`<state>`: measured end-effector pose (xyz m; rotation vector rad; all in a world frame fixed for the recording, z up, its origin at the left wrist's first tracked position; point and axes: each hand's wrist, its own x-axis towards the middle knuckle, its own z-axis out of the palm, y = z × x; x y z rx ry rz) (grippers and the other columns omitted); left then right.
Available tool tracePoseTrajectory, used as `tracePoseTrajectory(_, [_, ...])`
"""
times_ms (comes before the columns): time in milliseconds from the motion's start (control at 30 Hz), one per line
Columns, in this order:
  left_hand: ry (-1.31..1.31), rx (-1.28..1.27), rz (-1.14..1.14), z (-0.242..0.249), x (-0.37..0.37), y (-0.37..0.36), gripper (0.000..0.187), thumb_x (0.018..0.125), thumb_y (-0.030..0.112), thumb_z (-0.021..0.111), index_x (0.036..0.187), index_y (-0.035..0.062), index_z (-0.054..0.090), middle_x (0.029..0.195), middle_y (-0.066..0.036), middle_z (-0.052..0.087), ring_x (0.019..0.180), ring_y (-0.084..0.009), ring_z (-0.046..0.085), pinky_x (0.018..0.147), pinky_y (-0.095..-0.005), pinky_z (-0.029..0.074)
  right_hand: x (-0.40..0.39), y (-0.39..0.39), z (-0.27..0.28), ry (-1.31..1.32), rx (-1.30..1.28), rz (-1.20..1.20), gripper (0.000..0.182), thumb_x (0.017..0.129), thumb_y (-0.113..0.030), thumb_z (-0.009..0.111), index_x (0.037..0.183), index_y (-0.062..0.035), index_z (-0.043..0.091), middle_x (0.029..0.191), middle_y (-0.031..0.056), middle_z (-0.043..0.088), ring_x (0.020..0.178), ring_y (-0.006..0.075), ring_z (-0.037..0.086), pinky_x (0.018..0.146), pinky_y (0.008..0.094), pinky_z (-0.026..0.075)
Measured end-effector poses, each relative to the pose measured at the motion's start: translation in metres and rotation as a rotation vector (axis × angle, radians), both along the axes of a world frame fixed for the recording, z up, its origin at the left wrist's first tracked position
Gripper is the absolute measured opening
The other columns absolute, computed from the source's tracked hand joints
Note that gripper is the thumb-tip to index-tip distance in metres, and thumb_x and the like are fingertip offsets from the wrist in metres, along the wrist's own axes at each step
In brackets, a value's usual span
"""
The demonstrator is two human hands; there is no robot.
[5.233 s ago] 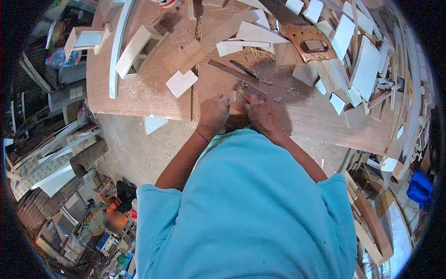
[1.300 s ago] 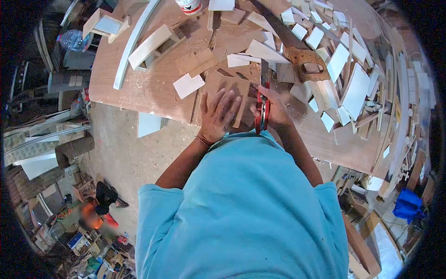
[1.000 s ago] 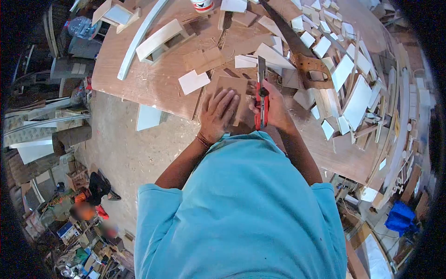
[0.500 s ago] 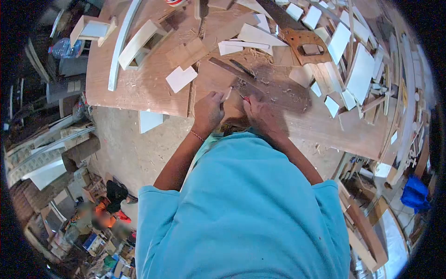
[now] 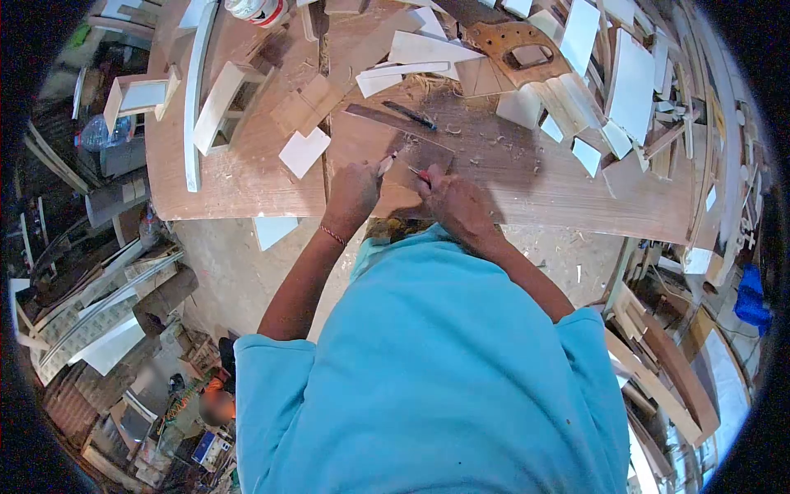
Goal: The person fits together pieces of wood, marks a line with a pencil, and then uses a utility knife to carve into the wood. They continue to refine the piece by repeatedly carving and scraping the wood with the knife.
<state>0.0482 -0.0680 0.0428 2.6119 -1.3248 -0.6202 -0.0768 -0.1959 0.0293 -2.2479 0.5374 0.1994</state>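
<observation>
My left hand (image 5: 355,191) is closed on a small pale wooden piece (image 5: 385,164), which sticks up past the fingertips. Close by on the right, my right hand (image 5: 457,202) grips a small red-handled tool (image 5: 424,175). Its thin metal tip points toward the wooden piece; its exact kind is too small to make out. Both hands are over a flat brown board (image 5: 403,191) at the near edge of the workbench (image 5: 568,216). Just beyond them lie a dark slim tool (image 5: 409,115) and scattered wood shavings.
A wooden-handled saw (image 5: 517,51) lies at the back right among white offcuts (image 5: 632,82). Left of the hands are a square white piece (image 5: 304,151), small wooden box frames (image 5: 224,107) and a long pale strip (image 5: 196,99). Another person (image 5: 217,405) is at lower left.
The view has shifted, bringing more of a white tub into sight at the top. Both hands keep their grips and stay close together; the right hand's tool tip shows more clearly.
</observation>
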Motion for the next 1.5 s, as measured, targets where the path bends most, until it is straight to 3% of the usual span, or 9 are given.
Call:
tracePoseTrajectory(533, [-0.021, 0.072, -0.048, -0.010, -0.007, 0.011, 0.021, 0.071, 0.010, 0.056, 0.089, 0.0022, 0.052, 0.074, -0.014, 0.054, 0.068, -0.0303, 0.055, 0.058, -0.0394, 0.044, 0.000, -0.001, 0.003, 0.107, 0.001, 0.084, 0.021, 0.081, -0.024, 0.046, 0.086, -0.0038, 0.045, 0.071, 0.0177, 0.059, 0.066, 0.0336, 0.058, 0.055, 0.0443, 0.046])
tracePoseTrajectory(667, [-0.011, 0.080, -0.037, -0.010, -0.007, 0.012, 0.020, 0.071, 0.011, 0.055, 0.089, 0.0023, 0.052, 0.074, -0.014, 0.053, 0.068, -0.0299, 0.055, 0.057, -0.0390, 0.044, 0.005, 0.000, -0.003, 0.075, -0.031, 0.105, 0.020, 0.082, -0.023, 0.046, 0.085, -0.0036, 0.045, 0.071, 0.0176, 0.059, 0.066, 0.0329, 0.059, 0.055, 0.0436, 0.047])
tracePoseTrajectory(767, [-0.039, 0.020, -0.052, -0.013, -0.006, 0.014, 0.018, 0.072, 0.011, 0.055, 0.087, 0.0026, 0.052, 0.073, -0.014, 0.053, 0.066, -0.0298, 0.055, 0.056, -0.0391, 0.044, 0.010, 0.001, -0.002, 0.202, -0.062, 0.121, 0.022, 0.083, -0.025, 0.044, 0.084, -0.0034, 0.045, 0.073, 0.0171, 0.059, 0.068, 0.0332, 0.059, 0.056, 0.0437, 0.047])
tracePoseTrajectory(967, [-0.064, -0.011, -0.060, -0.009, -0.004, 0.011, 0.013, 0.071, 0.009, 0.053, 0.082, 0.0031, 0.051, 0.070, -0.014, 0.052, 0.065, -0.0307, 0.055, 0.055, -0.0403, 0.043, 0.017, 0.003, -0.054, -0.041, 0.018, 0.043, 0.025, 0.082, -0.027, 0.046, 0.088, -0.0025, 0.046, 0.066, 0.0195, 0.057, 0.064, 0.0366, 0.057, 0.056, 0.0468, 0.044])
tracePoseTrajectory(1033, [-0.016, -0.016, -0.056, -0.010, -0.005, 0.013, 0.013, 0.070, 0.009, 0.053, 0.081, 0.0028, 0.050, 0.071, -0.014, 0.052, 0.064, -0.0312, 0.055, 0.055, -0.0406, 0.044, 0.012, 0.002, -0.030, 0.147, 0.009, 0.044, 0.024, 0.083, -0.027, 0.045, 0.091, -0.0049, 0.048, 0.078, 0.0216, 0.058, 0.072, 0.0354, 0.058, 0.061, 0.0452, 0.046])
tracePoseTrajectory(1167, [-0.012, 0.032, -0.064, -0.009, -0.003, 0.012, 0.014, 0.070, 0.008, 0.054, 0.082, 0.0026, 0.051, 0.072, -0.014, 0.053, 0.064, -0.0312, 0.055, 0.056, -0.0405, 0.044, 0.006, -0.006, 0.000, 0.095, 0.101, 0.058, 0.023, 0.082, -0.028, 0.046, 0.090, -0.0060, 0.048, 0.077, 0.0209, 0.058, 0.070, 0.0355, 0.058, 0.059, 0.0453, 0.046])
tracePoseTrajectory(1267, [-0.025, 0.018, -0.078, -0.009, -0.004, 0.012, 0.016, 0.069, 0.008, 0.054, 0.084, 0.0023, 0.051, 0.073, -0.014, 0.054, 0.064, -0.0310, 0.056, 0.056, -0.0397, 0.045, 0.006, -0.008, 0.009, 0.210, 0.040, 0.118, 0.023, 0.082, -0.027, 0.047, 0.087, -0.0044, 0.047, 0.074, 0.0202, 0.058, 0.069, 0.0354, 0.058, 0.058, 0.0448, 0.046])
tracePoseTrajectory(1367, [-0.014, -0.007, -0.092, -0.006, -0.003, 0.011, 0.019, 0.070, 0.010, 0.055, 0.087, 0.0025, 0.052, 0.073, -0.014, 0.054, 0.064, -0.0305, 0.056, 0.056, -0.0390, 0.045, 0.007, -0.006, 0.003, 0.161, -0.003, 0.133, 0.023, 0.081, -0.027, 0.047, 0.085, -0.0037, 0.046, 0.072, 0.0192, 0.058, 0.067, 0.0346, 0.058, 0.056, 0.0446, 0.046])
tracePoseTrajectory(1500, [-0.003, -0.007, -0.083, -0.006, -0.002, 0.009, 0.012, 0.067, 0.005, 0.051, 0.078, -0.0011, 0.052, 0.071, -0.016, 0.054, 0.063, -0.0302, 0.056, 0.055, -0.0378, 0.045, 0.008, -0.001, -0.012, 0.020, -0.032, 0.113, 0.022, 0.080, -0.025, 0.049, 0.083, -0.0036, 0.044, 0.071, 0.0187, 0.057, 0.064, 0.0341, 0.058, 0.054, 0.0437, 0.045])
